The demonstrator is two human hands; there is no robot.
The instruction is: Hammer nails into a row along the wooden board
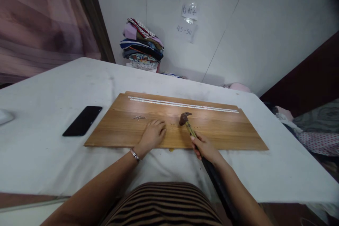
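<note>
My right hand (204, 147) is wrapped round the handle of a claw hammer (183, 118). The rusty-looking head is at the middle of a brown wooden board (225, 127), and the dark end of the handle runs back beneath my forearm. My left hand (154, 133) lies flat on the board, left of the hammer head, fingers stretched out. Just beyond it is a small pile of nails (139, 117). A row of small dark marks, holes or nail heads, I cannot tell which, runs on both sides of the hammer head.
Two white strips with markings (182, 105) lie along the board's far edge. A black phone (82, 121) rests on the white-covered table (53, 113), left of the board. Folded clothes (141, 44) are stacked by the wall, behind the table. A white object (5, 116) sits at the far left.
</note>
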